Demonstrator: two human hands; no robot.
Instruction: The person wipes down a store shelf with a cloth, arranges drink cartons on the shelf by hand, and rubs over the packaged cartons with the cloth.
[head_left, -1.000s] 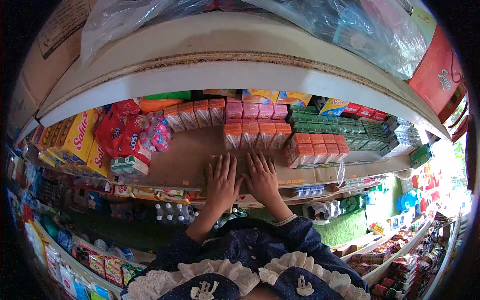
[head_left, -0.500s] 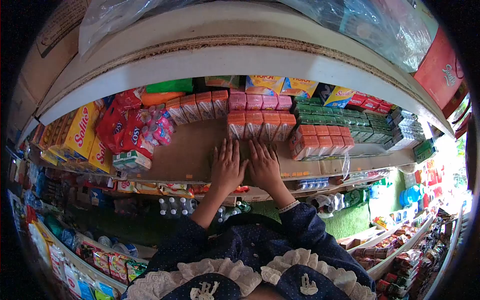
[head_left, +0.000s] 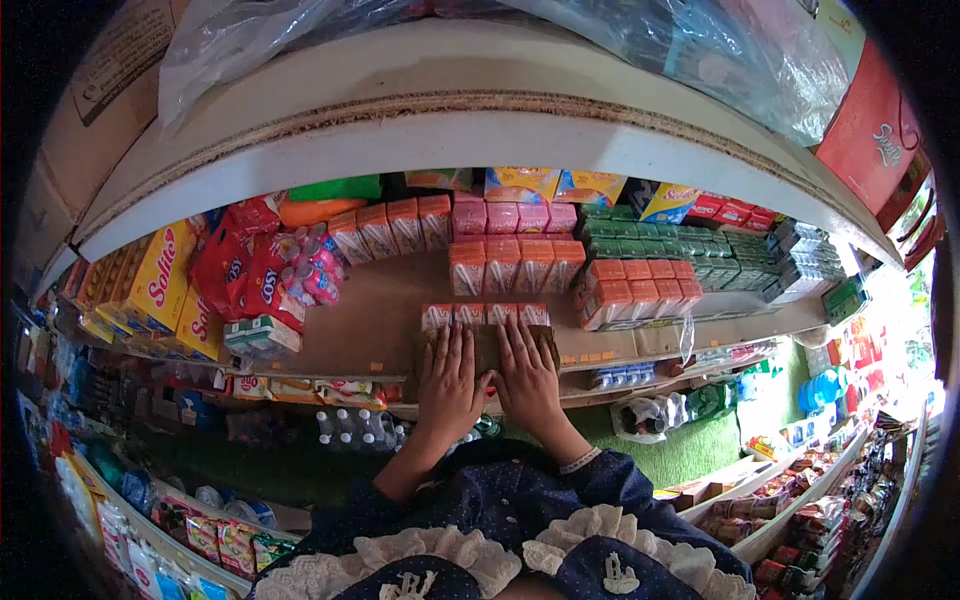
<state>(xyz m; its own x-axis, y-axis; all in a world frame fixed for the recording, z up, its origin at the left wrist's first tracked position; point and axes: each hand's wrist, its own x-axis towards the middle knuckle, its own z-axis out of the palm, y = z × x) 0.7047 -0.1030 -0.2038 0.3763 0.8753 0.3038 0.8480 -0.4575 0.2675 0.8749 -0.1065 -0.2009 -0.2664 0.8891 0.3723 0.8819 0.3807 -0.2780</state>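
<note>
Small orange-and-white cartons point(head_left: 484, 317) now show just beyond fingertips, absent half second ago; they take up part of shelf point(head_left: 360, 310) before orange carton row point(head_left: 515, 268), narrow gap left between; left hand point(head_left: 452, 385) and right hand point(head_left: 527, 380) lie side by side, fingers extended, unclenched, on brown surface point(head_left: 488, 345), cannot tell what it is; wrapped orange pack point(head_left: 640, 295) stands near at right, red bags point(head_left: 265, 275) at left; upper shelf point(head_left: 480, 125) overhangs, may limit reach to rear stock
</note>
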